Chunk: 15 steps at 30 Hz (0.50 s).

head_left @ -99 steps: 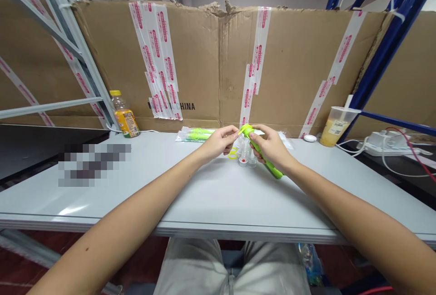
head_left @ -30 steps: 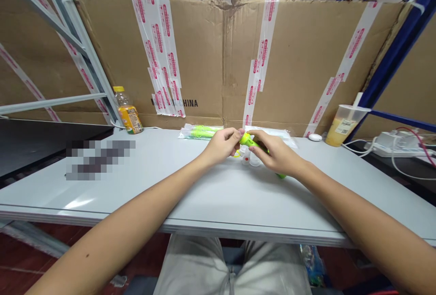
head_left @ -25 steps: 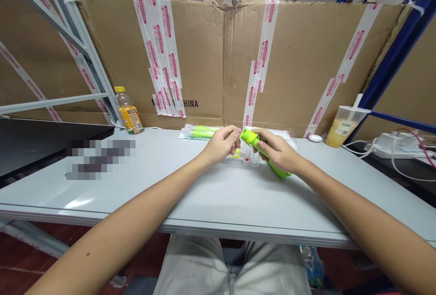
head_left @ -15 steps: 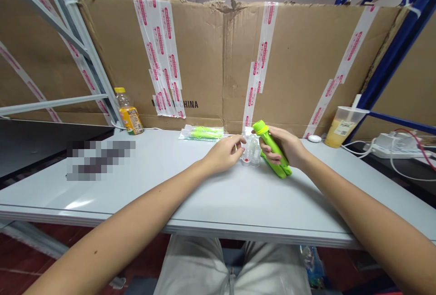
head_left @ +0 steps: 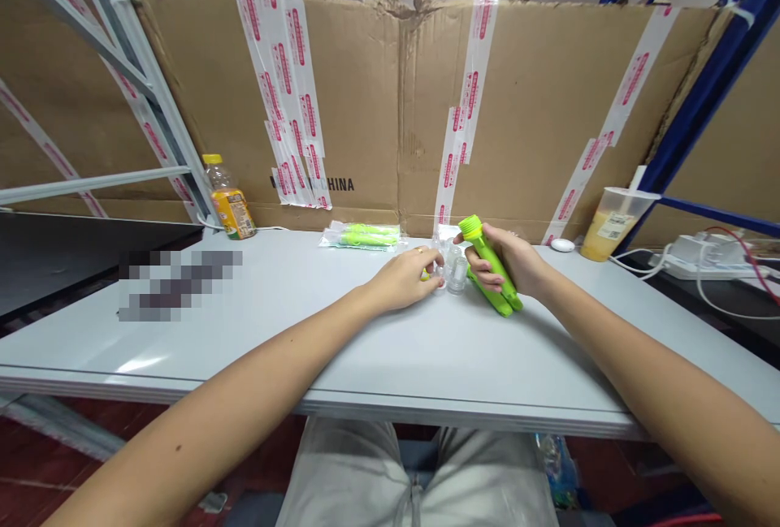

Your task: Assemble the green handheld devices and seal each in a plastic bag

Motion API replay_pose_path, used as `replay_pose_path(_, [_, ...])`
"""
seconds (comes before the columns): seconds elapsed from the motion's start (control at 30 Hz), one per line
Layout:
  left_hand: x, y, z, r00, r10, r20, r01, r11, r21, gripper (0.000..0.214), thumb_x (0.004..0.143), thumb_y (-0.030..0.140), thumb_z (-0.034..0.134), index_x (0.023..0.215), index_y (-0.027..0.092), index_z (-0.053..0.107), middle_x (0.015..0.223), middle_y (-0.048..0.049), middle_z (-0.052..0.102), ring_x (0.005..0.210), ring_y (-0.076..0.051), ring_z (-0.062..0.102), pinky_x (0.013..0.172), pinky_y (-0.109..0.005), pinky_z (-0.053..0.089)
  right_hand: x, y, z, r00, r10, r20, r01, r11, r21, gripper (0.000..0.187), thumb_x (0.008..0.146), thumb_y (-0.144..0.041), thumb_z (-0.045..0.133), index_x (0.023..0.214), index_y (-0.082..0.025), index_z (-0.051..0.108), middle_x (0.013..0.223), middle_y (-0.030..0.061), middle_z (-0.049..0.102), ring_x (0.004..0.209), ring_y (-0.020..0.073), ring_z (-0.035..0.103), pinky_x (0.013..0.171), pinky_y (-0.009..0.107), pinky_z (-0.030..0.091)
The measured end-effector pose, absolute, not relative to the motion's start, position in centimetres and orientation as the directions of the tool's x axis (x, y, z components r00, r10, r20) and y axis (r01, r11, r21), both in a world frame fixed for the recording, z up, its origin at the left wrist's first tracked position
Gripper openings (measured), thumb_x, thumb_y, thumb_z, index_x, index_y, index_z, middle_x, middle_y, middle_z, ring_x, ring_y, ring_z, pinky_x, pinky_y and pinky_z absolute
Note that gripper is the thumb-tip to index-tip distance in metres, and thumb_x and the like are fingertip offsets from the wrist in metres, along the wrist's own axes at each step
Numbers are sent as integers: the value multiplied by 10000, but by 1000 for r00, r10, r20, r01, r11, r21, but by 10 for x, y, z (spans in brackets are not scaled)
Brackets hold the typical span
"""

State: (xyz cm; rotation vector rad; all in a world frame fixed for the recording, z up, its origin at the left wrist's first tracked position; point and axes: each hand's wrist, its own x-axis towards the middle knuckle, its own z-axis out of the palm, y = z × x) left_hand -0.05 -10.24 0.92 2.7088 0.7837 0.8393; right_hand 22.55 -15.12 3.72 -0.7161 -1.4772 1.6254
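My right hand (head_left: pixel 510 262) is wrapped round a bright green tube-shaped plastic piece (head_left: pixel 487 267), its round ribbed end tilted up and to the left, its lower end on the table. My left hand (head_left: pixel 407 276) rests on the grey table (head_left: pixel 390 348), fingers curled over a small yellow ring and a clear cup that are mostly hidden under them. A small clear plastic bottle (head_left: pixel 456 271) stands between the two hands.
A sealed bag of green pieces (head_left: pixel 362 235) lies behind my left hand. A juice bottle (head_left: pixel 227 200) stands at the back left, a plastic drink cup (head_left: pixel 614 223) and a white power strip (head_left: pixel 695 255) at the back right. A taped cardboard wall (head_left: pixel 390 105) closes the back.
My hands were together at the green piece's tip. They have parted: my right hand tilted the piece up and moved right, my left hand dropped onto the small parts on the table.
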Motion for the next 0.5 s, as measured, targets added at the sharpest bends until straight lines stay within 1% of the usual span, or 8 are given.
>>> replay_pose_path(0.07, [0,-102,12,668,563,487,394,-823,410,155,815,292,644,919,182,613,827,-17,614,749,-155,550,701,-288,418,226,-151,37,-510,855,100,-170,14,-985,403,950,-559,413,1161,-226,496,605,-68,424,373,86,284,359,223,291])
replay_pose_path(0.13, [0,-101,15,586,614,529,324,-775,542,159,793,297,663,856,175,582,788,-3,606,689,-127,544,653,-265,419,225,-152,37,-498,861,105,-139,40,-990,409,941,-559,438,1154,-215,498,599,-67,435,368,87,304,350,225,302])
replay_pose_path(0.23, [-2,-99,22,412,742,529,149,-628,764,210,793,347,661,834,176,547,684,20,591,562,-98,536,545,-235,416,224,-154,38,-483,870,104,-61,85,-995,375,934,-532,485,1110,-202,508,597,-57,466,371,95,364,341,228,340])
replay_pose_path(0.3, [-4,-97,27,320,818,479,25,-512,858,241,786,378,661,818,181,525,596,39,569,453,-85,496,441,-217,369,223,-156,39,-478,876,69,13,86,-996,332,925,-515,519,1042,-205,506,597,-52,484,374,97,392,334,231,369])
replay_pose_path(0.33, [-5,-97,29,286,844,454,-30,-466,884,251,779,384,664,810,181,520,579,40,569,422,-83,486,402,-212,347,222,-156,39,-478,877,43,52,77,-996,317,921,-514,533,1001,-209,498,598,-51,491,373,96,398,330,232,380])
replay_pose_path(0.4, [-6,-97,33,241,872,425,-116,-409,905,263,757,382,678,796,175,520,616,22,602,424,-86,511,365,-206,344,222,-157,38,-484,875,-7,122,60,-991,307,917,-514,552,947,-217,478,607,-46,506,373,90,406,322,230,394])
replay_pose_path(0.5, [-6,-99,35,270,870,414,-164,-382,910,275,739,373,701,808,165,534,664,8,630,455,-88,552,366,-199,379,221,-158,38,-509,859,-49,181,51,-982,301,925,-509,556,991,-223,487,622,-42,521,372,88,422,310,221,391])
